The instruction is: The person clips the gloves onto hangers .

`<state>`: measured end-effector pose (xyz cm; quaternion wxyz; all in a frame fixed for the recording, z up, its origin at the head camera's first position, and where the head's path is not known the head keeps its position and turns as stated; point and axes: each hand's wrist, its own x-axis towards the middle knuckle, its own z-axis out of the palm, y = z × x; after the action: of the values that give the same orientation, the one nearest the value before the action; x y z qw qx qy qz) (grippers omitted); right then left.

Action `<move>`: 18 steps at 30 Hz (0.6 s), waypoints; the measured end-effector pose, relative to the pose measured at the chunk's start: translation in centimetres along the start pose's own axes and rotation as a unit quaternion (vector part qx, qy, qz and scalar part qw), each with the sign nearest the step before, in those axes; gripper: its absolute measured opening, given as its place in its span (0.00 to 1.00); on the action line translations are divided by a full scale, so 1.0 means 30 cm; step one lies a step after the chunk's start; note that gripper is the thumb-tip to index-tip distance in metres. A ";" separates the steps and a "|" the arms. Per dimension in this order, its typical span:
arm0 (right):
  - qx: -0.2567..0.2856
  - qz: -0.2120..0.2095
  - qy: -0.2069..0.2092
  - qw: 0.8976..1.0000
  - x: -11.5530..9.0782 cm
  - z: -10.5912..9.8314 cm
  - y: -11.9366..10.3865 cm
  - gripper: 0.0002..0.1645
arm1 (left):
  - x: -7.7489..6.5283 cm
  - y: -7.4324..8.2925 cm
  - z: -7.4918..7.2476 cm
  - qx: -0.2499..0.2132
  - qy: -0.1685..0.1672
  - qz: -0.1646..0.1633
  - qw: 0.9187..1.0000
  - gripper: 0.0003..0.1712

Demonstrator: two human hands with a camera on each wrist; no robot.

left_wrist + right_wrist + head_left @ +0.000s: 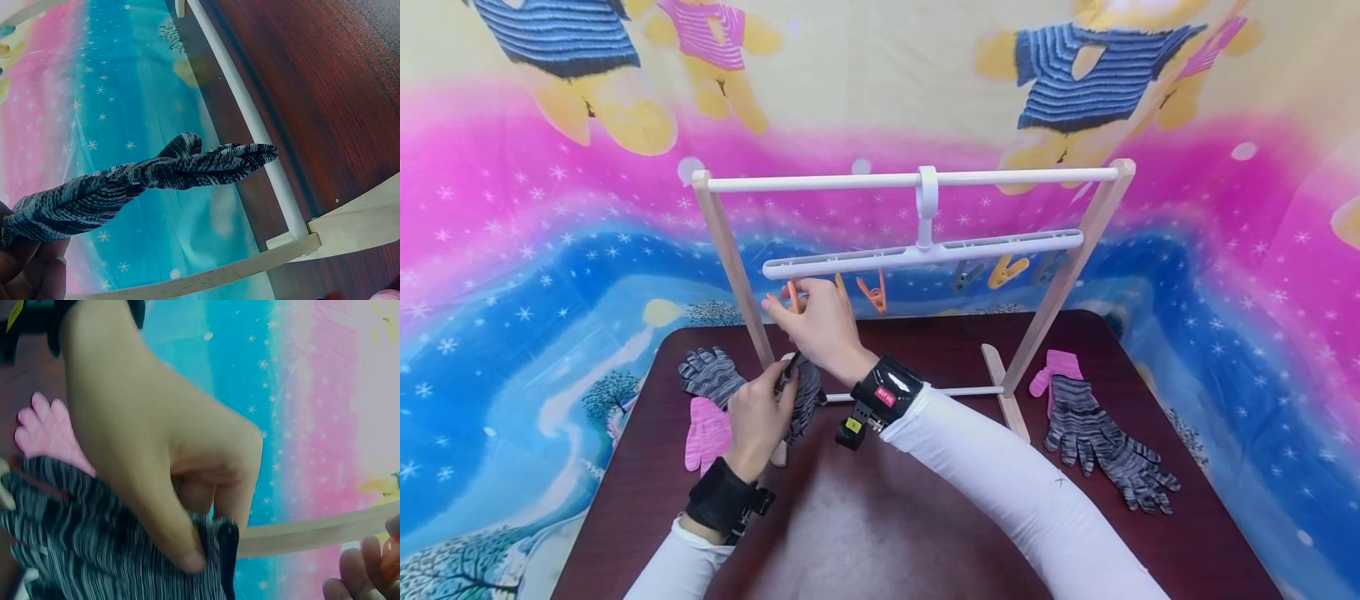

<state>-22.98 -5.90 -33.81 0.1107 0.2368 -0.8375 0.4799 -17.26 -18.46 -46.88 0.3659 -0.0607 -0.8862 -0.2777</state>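
Note:
My left hand (763, 417) pinches the cuff of a black-and-grey knitted glove (806, 398), which hangs fingers down; in the left wrist view the glove (125, 194) stretches out from the fingertips. Just above it, my right hand (827, 325) holds an orange clothespin (793, 297) under the left end of a white hanger (850, 262). The right wrist view shows the left thumb pressed on the glove (131, 550) near its dark cuff edge, with the right fingers (359, 572) at the lower right corner. Another orange clothespin (874, 293) hangs beside the right hand.
The hanger hooks over the white bar (820, 181) of a wooden-legged rack. A yellow clothespin (1007, 272) and grey-blue ones hang from its right half. Grey (711, 373) and pink gloves (706, 433) lie left on the dark table (647, 500); more gloves (1075, 421) lie right.

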 end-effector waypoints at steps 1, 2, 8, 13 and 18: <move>-0.008 -0.004 -0.002 1.000 0.003 -0.002 -0.001 0.16 | 0.001 0.000 -0.001 0.000 0.001 0.000 1.000 0.09; -0.021 -0.008 -0.003 1.000 0.006 -0.004 -0.002 0.18 | 0.001 -0.001 -0.003 0.001 0.002 0.000 1.000 0.09; -0.122 -0.029 -0.013 0.992 0.014 -0.015 0.014 0.27 | 0.004 0.001 -0.007 -0.002 0.001 -0.004 1.000 0.10; -0.152 -0.062 -0.041 0.986 0.015 -0.024 0.035 0.25 | 0.014 0.013 -0.018 -0.013 0.003 -0.011 1.000 0.10; -0.151 -0.089 -0.071 0.982 0.012 -0.026 0.058 0.19 | 0.022 0.021 -0.028 -0.020 0.008 -0.011 1.000 0.09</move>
<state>-24.18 -4.59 -34.56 0.1280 0.3245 -0.8816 0.3181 -17.03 -18.44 -45.65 0.3684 -0.0567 -0.8780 -0.3001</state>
